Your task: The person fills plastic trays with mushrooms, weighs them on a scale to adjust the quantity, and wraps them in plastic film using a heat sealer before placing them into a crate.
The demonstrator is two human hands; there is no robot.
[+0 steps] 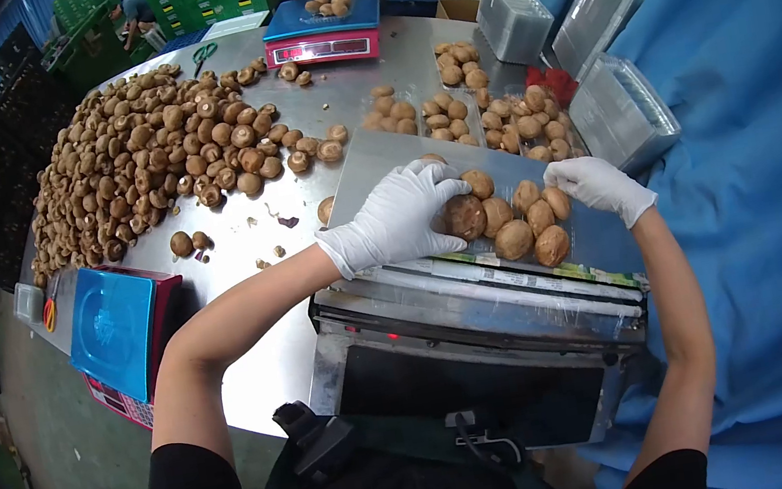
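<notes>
Steel tabletop (251, 255) is carrying a blue scale (115, 326) and a mushroom heap (144, 150) on the left. We are cupping our gloved left hand (402, 214) over the mushrooms (515, 226) lying on the wrapping machine (486, 341), and our right hand (602, 188) is curling closed around their right end. Printed strips (517, 277) beneath are showing writing too small to read.

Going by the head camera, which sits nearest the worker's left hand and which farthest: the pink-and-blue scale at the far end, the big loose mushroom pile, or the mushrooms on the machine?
1. mushrooms on the machine: right under the left hand, touching it.
2. loose mushroom pile: ahead, to the left.
3. far scale: farthest ahead, beyond the pile.
</notes>
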